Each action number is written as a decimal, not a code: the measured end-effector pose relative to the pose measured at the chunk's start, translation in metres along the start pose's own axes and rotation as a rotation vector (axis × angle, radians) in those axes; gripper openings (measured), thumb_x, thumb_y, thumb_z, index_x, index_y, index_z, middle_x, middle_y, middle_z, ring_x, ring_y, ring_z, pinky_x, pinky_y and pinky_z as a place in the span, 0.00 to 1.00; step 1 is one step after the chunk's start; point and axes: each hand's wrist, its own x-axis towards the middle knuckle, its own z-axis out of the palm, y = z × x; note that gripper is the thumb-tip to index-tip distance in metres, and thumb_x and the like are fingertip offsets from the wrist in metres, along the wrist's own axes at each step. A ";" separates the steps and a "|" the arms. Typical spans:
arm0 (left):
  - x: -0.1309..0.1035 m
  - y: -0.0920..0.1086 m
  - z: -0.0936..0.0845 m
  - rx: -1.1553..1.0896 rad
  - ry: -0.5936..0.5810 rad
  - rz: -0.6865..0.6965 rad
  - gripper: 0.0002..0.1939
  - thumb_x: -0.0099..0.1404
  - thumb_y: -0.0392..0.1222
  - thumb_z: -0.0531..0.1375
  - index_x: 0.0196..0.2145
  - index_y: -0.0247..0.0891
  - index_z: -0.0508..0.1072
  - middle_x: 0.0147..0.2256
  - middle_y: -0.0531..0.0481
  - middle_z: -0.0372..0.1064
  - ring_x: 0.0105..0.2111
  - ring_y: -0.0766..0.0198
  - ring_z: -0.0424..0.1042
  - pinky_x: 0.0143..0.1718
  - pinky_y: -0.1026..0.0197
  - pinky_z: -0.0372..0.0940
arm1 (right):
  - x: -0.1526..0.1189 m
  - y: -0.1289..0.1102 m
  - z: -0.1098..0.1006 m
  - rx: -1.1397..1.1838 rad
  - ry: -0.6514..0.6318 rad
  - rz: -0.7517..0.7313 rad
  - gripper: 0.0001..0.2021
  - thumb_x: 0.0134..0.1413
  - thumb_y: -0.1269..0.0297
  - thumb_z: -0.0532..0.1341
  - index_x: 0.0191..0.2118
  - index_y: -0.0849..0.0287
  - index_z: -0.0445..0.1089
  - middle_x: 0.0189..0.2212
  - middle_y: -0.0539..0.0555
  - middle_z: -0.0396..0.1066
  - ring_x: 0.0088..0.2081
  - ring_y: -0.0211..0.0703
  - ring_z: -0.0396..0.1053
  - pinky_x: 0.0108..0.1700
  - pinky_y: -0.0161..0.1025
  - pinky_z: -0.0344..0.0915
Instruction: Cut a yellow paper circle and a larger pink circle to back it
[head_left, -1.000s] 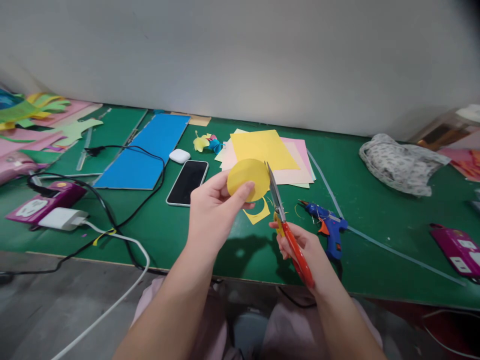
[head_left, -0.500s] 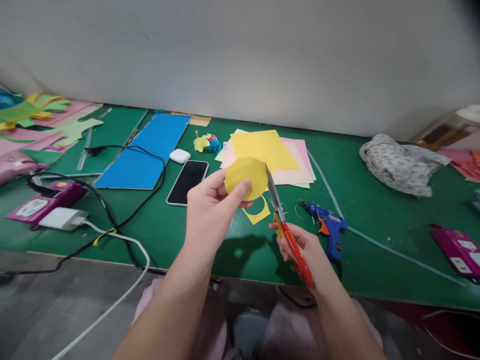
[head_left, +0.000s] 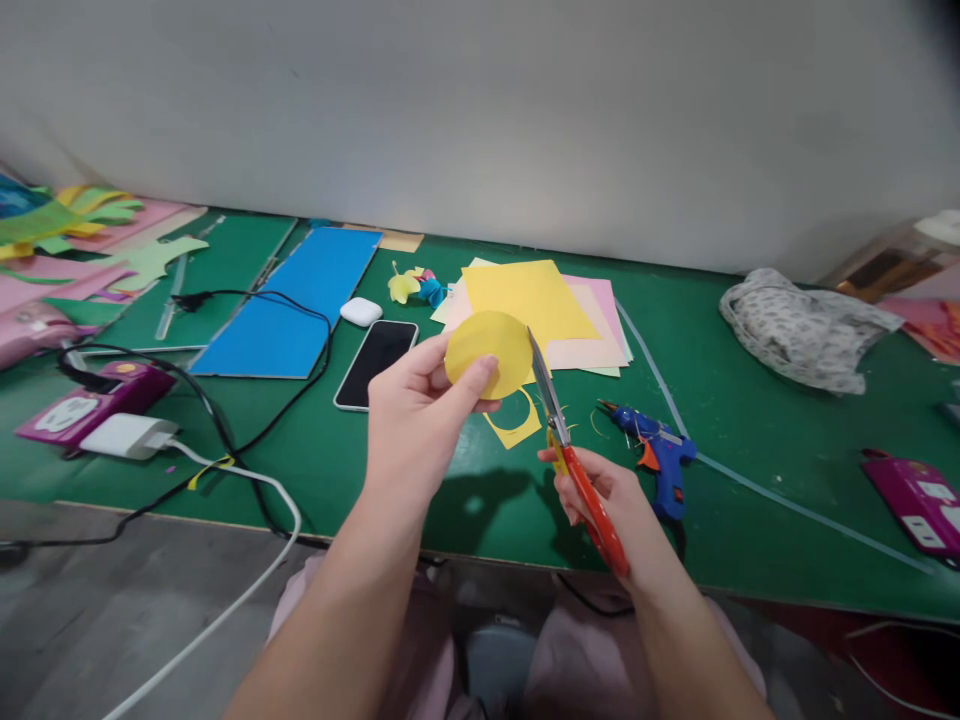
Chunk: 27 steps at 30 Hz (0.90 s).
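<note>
Between the thumb and fingers of my left hand (head_left: pixel 424 415) is a yellow paper circle (head_left: pixel 491 345), held up above the table. My right hand (head_left: pixel 600 490) grips scissors (head_left: pixel 589 500) with red and yellow handles. Their blades point up and away, with the tips close beside the circle's right edge; whether they touch it I cannot tell. Under the hands lies a yellow paper offcut (head_left: pixel 517 430) with a round cutout, and thin paper trimmings are scattered near it. Behind the circle, a yellow sheet (head_left: pixel 525 290) rests on a stack of pink and pale paper.
A blue glue gun (head_left: pixel 656 445) lies right of the scissors. To the left are a phone (head_left: pixel 375 365), a white earbud case (head_left: pixel 361 312), a blue board (head_left: pixel 292 310) and a purple power strip (head_left: pixel 97 410) with cables. A patterned bag (head_left: pixel 802 330) sits at the right.
My left hand has shifted slightly left and up with the yellow circle, so its edge is a little farther from the scissor blades. My right hand and the scissors have barely moved.
</note>
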 end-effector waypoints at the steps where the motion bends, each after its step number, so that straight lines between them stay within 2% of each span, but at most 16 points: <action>1: 0.000 0.000 0.000 -0.002 0.000 0.001 0.12 0.56 0.42 0.68 0.39 0.40 0.79 0.30 0.52 0.77 0.28 0.65 0.76 0.24 0.68 0.74 | 0.000 0.000 0.000 0.005 -0.001 0.005 0.19 0.38 0.55 0.71 0.37 0.61 0.76 0.18 0.43 0.61 0.19 0.30 0.55 0.22 0.32 0.54; 7: 0.001 0.000 -0.001 0.009 0.019 0.001 0.13 0.55 0.43 0.68 0.40 0.40 0.79 0.31 0.51 0.77 0.29 0.64 0.77 0.25 0.67 0.75 | -0.002 0.002 0.000 0.024 -0.011 0.005 0.17 0.41 0.55 0.70 0.37 0.60 0.76 0.19 0.44 0.61 0.19 0.31 0.55 0.22 0.32 0.53; 16: 0.002 -0.004 -0.005 0.055 0.037 0.030 0.14 0.56 0.42 0.67 0.42 0.40 0.78 0.32 0.51 0.77 0.30 0.63 0.77 0.26 0.66 0.75 | -0.001 0.001 -0.001 0.006 -0.025 0.012 0.19 0.40 0.53 0.71 0.36 0.61 0.76 0.19 0.44 0.61 0.19 0.31 0.54 0.21 0.32 0.52; 22: 0.002 -0.001 -0.004 0.059 0.083 0.030 0.13 0.56 0.44 0.67 0.40 0.41 0.79 0.32 0.51 0.77 0.29 0.65 0.76 0.25 0.67 0.74 | -0.002 -0.001 0.000 -0.020 -0.025 0.010 0.18 0.40 0.52 0.70 0.35 0.61 0.76 0.18 0.44 0.59 0.18 0.31 0.53 0.20 0.32 0.51; 27: 0.001 -0.002 -0.004 0.070 0.078 0.030 0.15 0.55 0.43 0.68 0.41 0.39 0.78 0.32 0.51 0.77 0.29 0.65 0.76 0.26 0.67 0.74 | -0.002 0.001 0.001 -0.035 -0.037 -0.021 0.20 0.41 0.53 0.69 0.38 0.61 0.77 0.20 0.45 0.60 0.20 0.32 0.55 0.23 0.34 0.54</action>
